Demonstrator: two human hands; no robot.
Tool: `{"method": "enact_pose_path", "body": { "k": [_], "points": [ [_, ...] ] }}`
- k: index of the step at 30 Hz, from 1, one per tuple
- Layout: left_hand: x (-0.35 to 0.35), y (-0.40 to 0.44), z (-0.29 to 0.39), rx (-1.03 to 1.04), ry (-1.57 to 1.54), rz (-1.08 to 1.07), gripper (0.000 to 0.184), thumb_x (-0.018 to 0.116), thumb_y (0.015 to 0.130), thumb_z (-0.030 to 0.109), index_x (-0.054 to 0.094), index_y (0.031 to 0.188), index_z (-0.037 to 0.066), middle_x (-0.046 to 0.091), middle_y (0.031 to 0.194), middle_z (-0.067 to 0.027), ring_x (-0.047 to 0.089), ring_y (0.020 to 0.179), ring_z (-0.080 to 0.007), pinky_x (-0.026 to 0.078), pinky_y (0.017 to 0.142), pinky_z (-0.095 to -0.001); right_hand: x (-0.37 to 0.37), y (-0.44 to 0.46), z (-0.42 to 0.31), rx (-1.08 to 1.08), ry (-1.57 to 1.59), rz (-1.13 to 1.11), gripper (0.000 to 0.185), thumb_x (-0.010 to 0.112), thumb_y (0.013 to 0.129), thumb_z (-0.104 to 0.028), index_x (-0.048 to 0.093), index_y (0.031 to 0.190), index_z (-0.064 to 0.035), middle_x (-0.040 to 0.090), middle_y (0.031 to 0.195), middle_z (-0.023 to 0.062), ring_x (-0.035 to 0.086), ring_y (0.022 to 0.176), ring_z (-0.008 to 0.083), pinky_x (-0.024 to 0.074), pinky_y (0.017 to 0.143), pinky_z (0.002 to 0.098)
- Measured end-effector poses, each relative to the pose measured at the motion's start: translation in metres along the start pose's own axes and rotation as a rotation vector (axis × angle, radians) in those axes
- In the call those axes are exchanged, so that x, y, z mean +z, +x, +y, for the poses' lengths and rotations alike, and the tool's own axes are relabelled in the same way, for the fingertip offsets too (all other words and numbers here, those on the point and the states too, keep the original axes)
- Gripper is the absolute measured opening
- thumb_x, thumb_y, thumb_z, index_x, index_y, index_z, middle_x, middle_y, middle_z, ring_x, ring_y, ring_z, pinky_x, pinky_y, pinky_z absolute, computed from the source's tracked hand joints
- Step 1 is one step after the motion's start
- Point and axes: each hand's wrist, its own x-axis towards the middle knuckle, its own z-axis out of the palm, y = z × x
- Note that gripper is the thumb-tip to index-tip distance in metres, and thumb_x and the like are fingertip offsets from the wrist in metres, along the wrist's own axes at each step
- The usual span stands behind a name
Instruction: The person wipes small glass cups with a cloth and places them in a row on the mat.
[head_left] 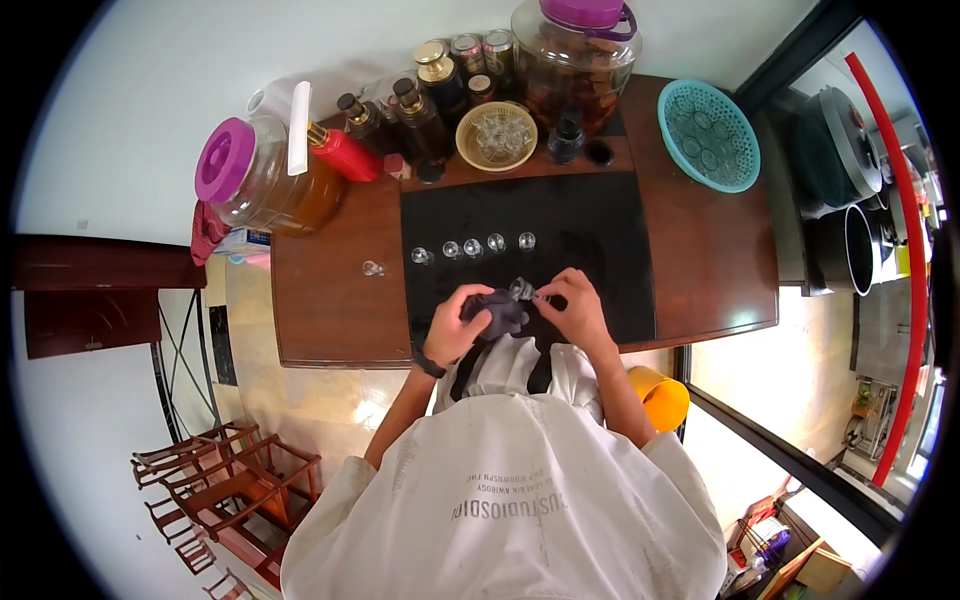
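My left hand (456,327), with a dark band at its wrist, is closed around a dark grey-purple cloth (497,313) at the front edge of the table. Beside it, my right hand (574,312) pinches a small clear glass (521,289) by its near side, right against the cloth. Just beyond both hands, several similar small glasses (473,248) stand in a row on the black mat (590,215). Another small glass (373,268) sits apart on the brown wood, left of the mat.
Along the back stand a purple-lidded jar (290,190), a red bottle (345,153), dark bottles (420,122), a tan basket (463,150) of glassware and a large jar (575,75). A turquoise basket (745,150) holding glasses is at right. A yellow bin (660,400) stands below.
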Motion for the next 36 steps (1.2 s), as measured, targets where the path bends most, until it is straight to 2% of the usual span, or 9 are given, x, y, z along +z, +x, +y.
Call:
{"method": "enact_pose_path", "body": {
  "k": [2,5,8,10,12,14,21,34,36],
  "points": [
    [-0.006,-0.001,-0.003,-0.067,-0.034,0.021,0.028,0.061,0.082,0.008,0.056,0.109,0.003,0.065,0.099,-0.0084,0.063,0.087,-0.0146,0.049,0.076,-0.0276,0.004,-0.002,0.017,0.090,0.057,0.010,0.011,0.072,0.072,-0.012,0.069,0.080,-0.0067,0.059,0.081,0.0064,0.058,0.082,0.0206,0.0479,0.072,0.0331],
    [-0.011,0.002,-0.037,0.022,0.056,0.097,0.026,0.060,0.083,0.009,0.056,0.108,0.003,0.065,0.101,-0.0105,0.063,0.089,-0.0202,0.048,0.079,-0.0293,0.025,-0.007,0.065,0.543,0.671,0.007,0.011,0.065,0.084,-0.012,0.066,0.088,-0.0011,0.067,0.096,0.0062,0.058,0.083,0.0074,0.0469,0.068,0.0218],
    [-0.014,0.000,-0.053,0.001,0.210,0.133,0.024,0.059,0.083,0.011,0.057,0.106,0.004,0.065,0.099,-0.0115,0.062,0.090,-0.0230,0.047,0.081,-0.0307,0.020,0.003,0.053,0.736,1.081,0.137,0.012,0.064,0.086,-0.011,0.064,0.089,0.0003,0.068,0.096,0.0073,0.060,0.076,0.0094,0.0462,0.069,0.0198],
    [-0.014,-0.006,-0.082,-0.039,0.229,0.144,0.023,0.059,0.083,0.012,0.058,0.105,0.005,0.064,0.098,-0.0116,0.062,0.090,-0.0231,0.047,0.080,-0.0311,0.033,0.003,0.073,0.700,1.042,0.155,0.014,0.065,0.085,-0.012,0.062,0.090,0.0008,0.068,0.098,0.0076,0.062,0.070,0.0116,0.0472,0.069,0.0211],
    [-0.011,-0.012,-0.111,-0.079,0.251,0.156,0.022,0.059,0.083,0.013,0.058,0.104,0.005,0.064,0.097,-0.0118,0.062,0.090,-0.0232,0.047,0.080,-0.0316,0.047,0.005,0.092,0.494,0.580,0.182,0.017,0.068,0.081,-0.015,0.066,0.084,0.0017,0.066,0.093,0.0069,0.062,0.082,0.0127,0.0487,0.071,0.0261],
    [-0.007,-0.021,-0.132,-0.191,0.286,0.136,0.022,0.060,0.082,0.015,0.059,0.102,0.006,0.064,0.096,-0.0118,0.062,0.090,-0.0234,0.047,0.080,-0.0322,0.048,0.010,0.096,0.440,0.431,0.189,0.017,0.069,0.079,-0.015,0.066,0.084,0.0011,0.065,0.090,0.0077,0.062,0.081,0.0147,0.0487,0.070,0.0273],
    [-0.008,-0.027,-0.145,-0.215,0.216,0.140,0.020,0.060,0.082,0.015,0.059,0.100,0.006,0.064,0.095,-0.0107,0.060,0.090,-0.0239,0.046,0.082,-0.0321,0.060,0.034,0.119,0.225,-0.097,0.219,0.019,0.071,0.073,-0.017,0.068,0.085,-0.0023,0.062,0.084,0.0091,0.057,0.079,0.0272,0.0473,0.071,0.0376],
    [-0.008,-0.026,-0.145,-0.254,0.210,0.124,0.021,0.061,0.081,0.014,0.059,0.101,0.007,0.063,0.097,-0.0114,0.060,0.094,-0.0252,0.045,0.085,-0.0327,0.077,0.051,0.120,0.199,-0.310,0.258,0.016,0.074,0.072,-0.025,0.068,0.078,-0.0114,0.055,0.072,0.0013,0.055,0.078,0.0233,0.0397,0.065,0.0378],
    [-0.008,-0.026,-0.144,-0.256,0.209,0.121,0.019,0.059,0.082,0.014,0.058,0.100,0.006,0.062,0.095,-0.0079,0.058,0.089,-0.0191,0.045,0.082,-0.0296,0.078,0.051,0.121,0.219,-0.312,0.265,0.015,0.074,0.071,-0.026,0.068,0.078,-0.0130,0.054,0.070,-0.0004,0.054,0.077,0.0222,0.0373,0.064,0.0368]
  ]
}}
